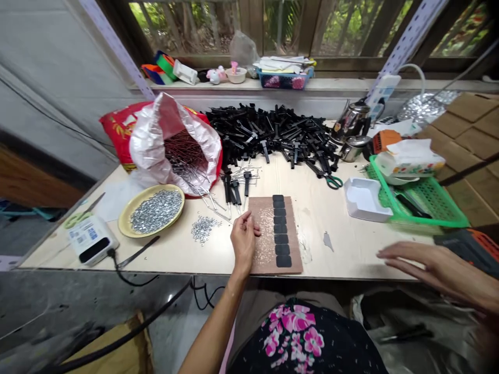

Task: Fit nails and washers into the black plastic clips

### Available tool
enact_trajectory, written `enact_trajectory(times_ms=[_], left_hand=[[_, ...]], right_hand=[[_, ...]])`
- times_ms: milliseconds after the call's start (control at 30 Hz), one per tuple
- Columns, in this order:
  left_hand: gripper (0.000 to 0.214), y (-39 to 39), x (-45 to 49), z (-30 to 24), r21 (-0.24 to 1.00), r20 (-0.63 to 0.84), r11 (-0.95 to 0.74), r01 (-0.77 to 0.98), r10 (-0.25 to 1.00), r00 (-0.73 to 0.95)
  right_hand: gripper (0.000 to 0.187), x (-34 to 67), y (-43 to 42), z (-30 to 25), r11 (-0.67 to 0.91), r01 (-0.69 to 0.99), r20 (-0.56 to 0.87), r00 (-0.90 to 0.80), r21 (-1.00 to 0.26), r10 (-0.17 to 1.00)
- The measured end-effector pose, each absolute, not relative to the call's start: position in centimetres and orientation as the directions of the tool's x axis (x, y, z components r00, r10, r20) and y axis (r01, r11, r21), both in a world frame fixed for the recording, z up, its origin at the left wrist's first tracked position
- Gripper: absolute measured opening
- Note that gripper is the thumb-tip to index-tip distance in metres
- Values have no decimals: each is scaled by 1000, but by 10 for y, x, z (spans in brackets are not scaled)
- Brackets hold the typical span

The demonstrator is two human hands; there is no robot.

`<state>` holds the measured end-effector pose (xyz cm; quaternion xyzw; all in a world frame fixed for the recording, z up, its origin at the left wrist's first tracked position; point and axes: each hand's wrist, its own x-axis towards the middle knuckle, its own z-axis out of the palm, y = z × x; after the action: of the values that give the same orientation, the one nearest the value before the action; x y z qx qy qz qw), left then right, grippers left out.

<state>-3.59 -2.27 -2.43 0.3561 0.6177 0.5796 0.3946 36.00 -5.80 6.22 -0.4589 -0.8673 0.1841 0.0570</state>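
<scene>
Floral cloth (294, 332) lies below the left hand (244, 239), curled at the brown board (292, 208), its hold unclear; black pads (280, 228) sit rightward. Farther right, the right hand (429, 262) hovers, fingers straight, unclasped.

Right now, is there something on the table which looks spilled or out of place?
The small metal pieces lie loose on the tabletop, outside the yellow bowl holding similar ones; perhaps spilled, perhaps set out. Pale crumbs litter the brown board.
</scene>
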Motion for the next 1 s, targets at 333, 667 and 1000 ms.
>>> enact_trajectory(times_ms=[333,667,1000], left_hand=[[28,-61,-131,-8,880,235,170,444,656,-717],[19,-90,-158,-25,491,358,197,849,843,-402],[16,-82,-163,-21,318,301,156,935,919,-256]], right_hand=[[23,68,134,25,973,198,148,-973,121,179],[23,15,189,-5,983,-135,29,-990,128,-140],[28,45,157,19,980,100,370,-915,-172,158]])
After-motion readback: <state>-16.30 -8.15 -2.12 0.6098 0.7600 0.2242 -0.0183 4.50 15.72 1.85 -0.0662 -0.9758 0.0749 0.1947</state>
